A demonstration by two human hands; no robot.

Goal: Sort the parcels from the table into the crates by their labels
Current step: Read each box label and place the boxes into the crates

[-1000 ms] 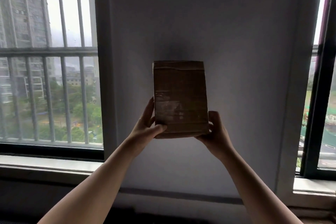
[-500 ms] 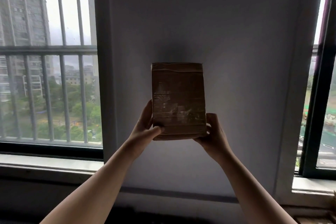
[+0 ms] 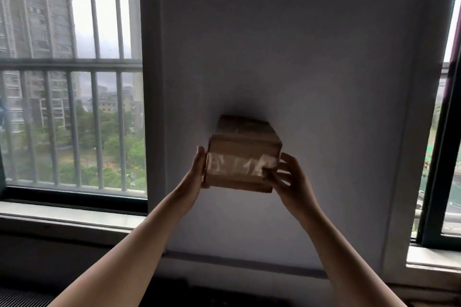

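Cardboard parcel (image 3: 243, 157) is hanging in mid-air before the wall (image 3: 299, 57), tipped toward us. We are pressing the left hand (image 3: 197, 173) flat on one side, with the right hand (image 3: 287, 178) pinching the other, probably turning it to find its label.

Arms raised forward; left grip (image 3: 198, 172) presses flat against the parcel (image 3: 243, 157), right grip (image 3: 287, 177) pinches it.
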